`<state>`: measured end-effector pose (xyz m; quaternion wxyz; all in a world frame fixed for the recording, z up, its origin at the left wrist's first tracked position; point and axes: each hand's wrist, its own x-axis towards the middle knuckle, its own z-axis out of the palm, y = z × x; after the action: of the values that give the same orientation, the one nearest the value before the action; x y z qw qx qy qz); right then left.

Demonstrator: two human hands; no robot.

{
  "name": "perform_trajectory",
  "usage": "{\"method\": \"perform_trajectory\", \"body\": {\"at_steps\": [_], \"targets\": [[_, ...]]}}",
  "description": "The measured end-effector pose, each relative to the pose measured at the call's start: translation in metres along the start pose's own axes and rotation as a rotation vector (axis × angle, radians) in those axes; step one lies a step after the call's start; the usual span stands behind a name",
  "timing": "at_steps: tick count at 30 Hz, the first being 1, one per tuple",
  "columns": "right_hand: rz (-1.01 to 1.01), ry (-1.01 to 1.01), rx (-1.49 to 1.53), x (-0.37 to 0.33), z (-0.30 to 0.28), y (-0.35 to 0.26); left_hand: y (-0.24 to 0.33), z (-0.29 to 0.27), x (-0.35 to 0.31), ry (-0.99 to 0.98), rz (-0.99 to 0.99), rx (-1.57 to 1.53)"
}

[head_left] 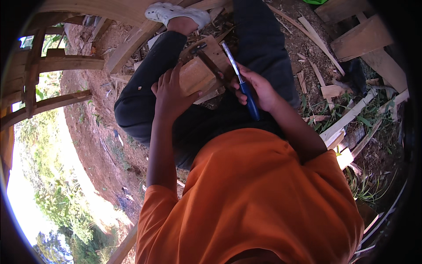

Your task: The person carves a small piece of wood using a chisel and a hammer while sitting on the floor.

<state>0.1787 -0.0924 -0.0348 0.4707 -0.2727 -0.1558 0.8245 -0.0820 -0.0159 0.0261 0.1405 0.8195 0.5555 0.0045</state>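
Note:
Between my legs lies a wooden block [198,75]. My left hand [170,94] grips its near left side, fingers along the edge and thumb across the near corner. A chisel [249,97] with a blue handle and a bright metal blade is in my closed right hand [260,88], blade pointing up and away. Across the block's far right side lies a hammer [208,61] with a dark head and a wooden handle. The handle's near end runs up to my right fingers; whether they also grip it, I cannot tell.
My dark-trousered legs [263,48] frame the work, with a pale clog [178,15] on one foot. Boards [365,37] and offcuts [336,91] litter the ground at right. Curved wooden pieces [66,64] stand at far left, beside bare soil [94,145].

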Motion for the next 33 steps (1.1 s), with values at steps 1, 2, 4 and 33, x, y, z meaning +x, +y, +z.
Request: {"method": "perform_trajectory", "body": {"at_steps": [1, 2, 4, 33], "targets": [[-0.021, -0.006, -0.01, -0.001, 0.0, 0.0, 0.0, 0.004, -0.003, -0.014, -0.004, -0.052], [-0.041, 0.007, 0.008, -0.002, 0.001, 0.0, 0.0, 0.005, -0.006, -0.022, -0.002, -0.102], [-0.057, 0.046, 0.002, -0.006, 0.002, -0.002, -0.003, 0.012, -0.012, -0.011, 0.045, -0.05], [-0.255, -0.055, -1.38, -0.042, 0.049, -0.065, 0.011, -0.007, -0.033, -0.061, 0.012, -1.141]]}}
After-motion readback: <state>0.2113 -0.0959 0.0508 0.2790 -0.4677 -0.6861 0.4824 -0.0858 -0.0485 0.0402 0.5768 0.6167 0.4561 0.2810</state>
